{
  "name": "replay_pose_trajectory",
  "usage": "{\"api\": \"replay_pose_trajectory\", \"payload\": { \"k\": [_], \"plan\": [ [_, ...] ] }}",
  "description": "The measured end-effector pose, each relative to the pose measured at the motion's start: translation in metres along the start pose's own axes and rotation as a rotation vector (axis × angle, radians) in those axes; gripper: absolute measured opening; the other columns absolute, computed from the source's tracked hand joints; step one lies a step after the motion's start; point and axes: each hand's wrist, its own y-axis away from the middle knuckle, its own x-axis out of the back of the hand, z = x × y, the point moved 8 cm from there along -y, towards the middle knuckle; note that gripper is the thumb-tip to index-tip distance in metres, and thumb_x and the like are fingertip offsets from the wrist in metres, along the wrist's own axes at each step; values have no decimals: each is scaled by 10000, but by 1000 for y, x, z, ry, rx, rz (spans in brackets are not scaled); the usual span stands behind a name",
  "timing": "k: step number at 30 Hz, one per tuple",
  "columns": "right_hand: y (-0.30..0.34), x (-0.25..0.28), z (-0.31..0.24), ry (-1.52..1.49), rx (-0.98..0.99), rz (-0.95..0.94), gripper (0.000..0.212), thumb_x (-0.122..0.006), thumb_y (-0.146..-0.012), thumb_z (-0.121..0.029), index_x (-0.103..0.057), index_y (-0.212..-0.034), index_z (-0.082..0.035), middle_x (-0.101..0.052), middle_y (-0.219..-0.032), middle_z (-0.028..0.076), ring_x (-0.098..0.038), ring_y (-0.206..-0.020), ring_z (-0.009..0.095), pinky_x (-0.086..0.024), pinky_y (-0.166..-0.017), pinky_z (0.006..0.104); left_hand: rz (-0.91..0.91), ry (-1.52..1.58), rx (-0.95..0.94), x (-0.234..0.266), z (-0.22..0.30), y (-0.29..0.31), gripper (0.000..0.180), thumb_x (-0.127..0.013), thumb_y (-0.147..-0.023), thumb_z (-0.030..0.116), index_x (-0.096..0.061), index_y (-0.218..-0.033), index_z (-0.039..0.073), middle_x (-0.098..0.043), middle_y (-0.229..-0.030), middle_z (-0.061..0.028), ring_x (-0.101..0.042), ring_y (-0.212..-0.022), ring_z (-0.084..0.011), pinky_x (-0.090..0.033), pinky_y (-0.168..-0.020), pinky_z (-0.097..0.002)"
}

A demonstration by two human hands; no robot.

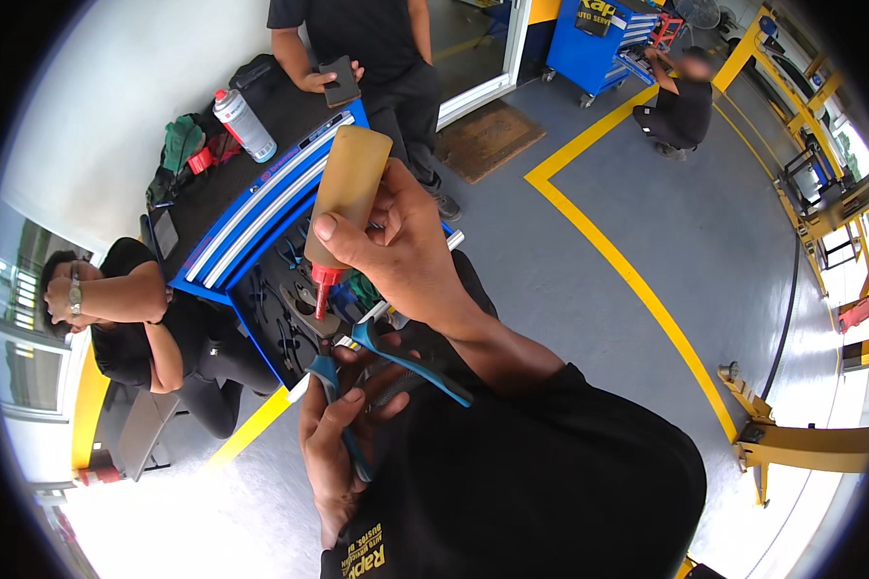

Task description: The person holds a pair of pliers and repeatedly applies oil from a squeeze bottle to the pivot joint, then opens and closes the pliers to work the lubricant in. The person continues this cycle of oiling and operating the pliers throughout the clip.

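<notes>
My right hand [407,261] is closed around a translucent yellowish squeeze bottle [359,159], tipped upside down. Its red nozzle [325,282] points down, just above the head of a pair of pliers. Below it, my left hand [330,425] grips these pliers with blue handles [433,382], which are spread apart. Fingers partly hide the jaws, and I cannot tell whether the nozzle touches them. Behind both hands, an open drawer [253,307] of a blue tool cabinet holds several pliers and other hand tools.
On the cabinet's black top [224,198] stand a spray can [245,125] and a green cloth [182,143]. One person [362,48] stands behind it with a dark phone-like object; another [150,318] sits at left. Farther off, a person [681,106] crouches by a blue tool cart [589,53].
</notes>
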Motion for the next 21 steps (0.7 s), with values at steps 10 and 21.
{"api": "replay_pose_trajectory", "payload": {
  "k": [10, 21],
  "plan": [
    [-8, 5, -1, 9, 27, -7, 517, -814, -970, -217, -515, -1328, 9, -682, -1108, 97, -668, -1027, 119, -559, -904, 306, -9, -20, -33, 0, 0, -8, 424, -527, -956, -33, -491, -1377, -57, -553, -1417, -391, -628, -1297, -513, -688, -921, -426],
    [-8, 5, -1, 6, 31, 2, 521, -809, -975, -220, -512, -1337, 10, -687, -1118, 100, -675, -1022, 120, -570, -897, 311, 3, -32, -30, 0, 2, -7, 433, -529, -941, -37, -495, -1372, -62, -551, -1416, -392, -625, -1302, -516, -686, -919, -428]
  ]
}}
